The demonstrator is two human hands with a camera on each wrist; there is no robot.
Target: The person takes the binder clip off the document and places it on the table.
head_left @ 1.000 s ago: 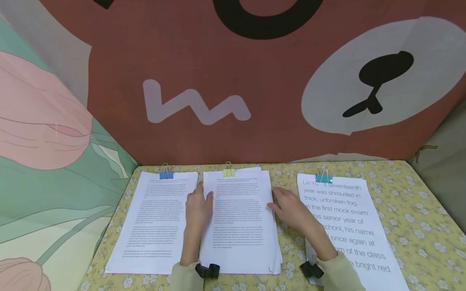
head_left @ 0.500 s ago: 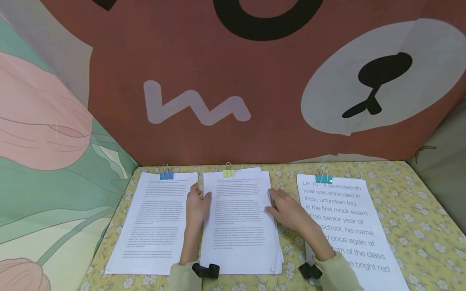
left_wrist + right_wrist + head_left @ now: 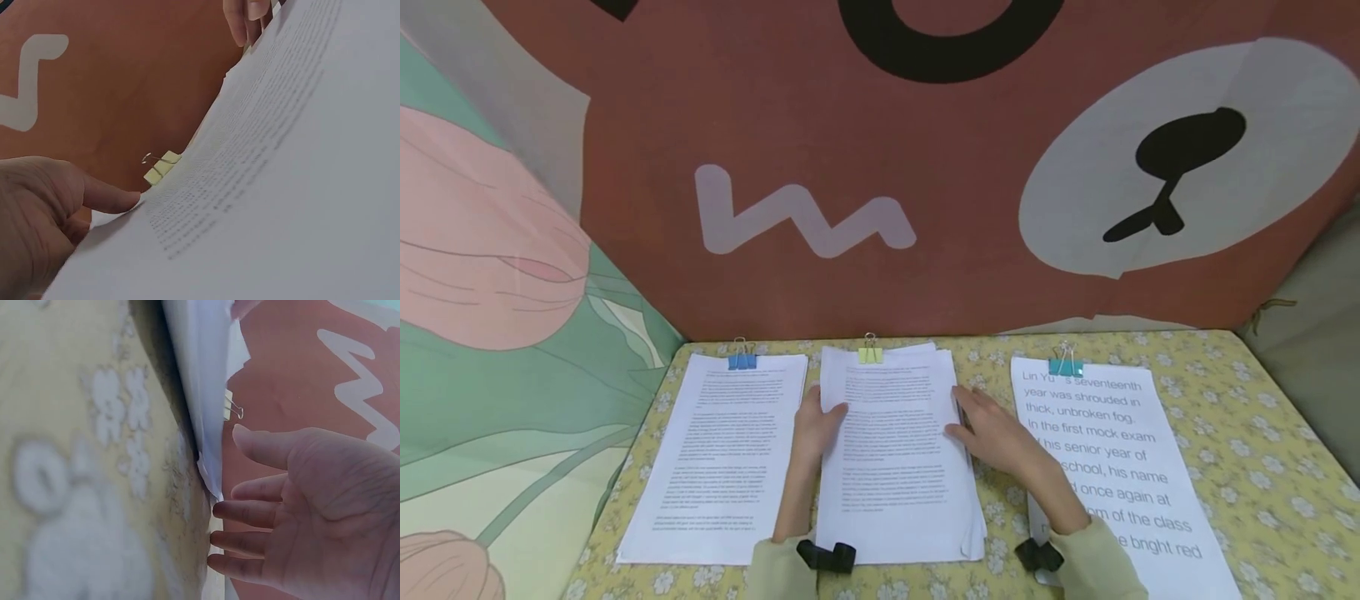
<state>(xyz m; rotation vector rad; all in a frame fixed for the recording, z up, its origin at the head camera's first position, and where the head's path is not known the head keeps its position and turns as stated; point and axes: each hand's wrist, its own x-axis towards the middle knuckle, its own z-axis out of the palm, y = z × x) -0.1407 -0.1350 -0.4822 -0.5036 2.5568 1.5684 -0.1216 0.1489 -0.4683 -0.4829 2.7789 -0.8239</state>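
In the middle of the cloth lies a stack of printed sheets (image 3: 898,467), with a yellow binder clip (image 3: 870,356) on its top edge. My left hand (image 3: 815,429) holds the stack's left edge, thumb on the top sheet and fingers underneath. In the left wrist view the thumb of my left hand (image 3: 44,219) presses the paper near the clip (image 3: 162,167). My right hand (image 3: 1000,433) is at the right edge of the stack. Its fingers look extended in the right wrist view, where the palm of the hand (image 3: 331,512) faces the stack's side (image 3: 203,381).
On the left is another stack of printed sheets (image 3: 715,483) with a blue binder clip (image 3: 742,361). To the right, a large-print stack (image 3: 1150,517) has a teal binder clip (image 3: 1066,367). A yellow floral cloth (image 3: 1247,467) covers the table; a brown printed backdrop (image 3: 820,300) stands behind.
My left hand has moved right, from beside the middle stack to its left edge, thumb now over the paper. The right hand has come in against the right edge. The stack has shifted slightly.
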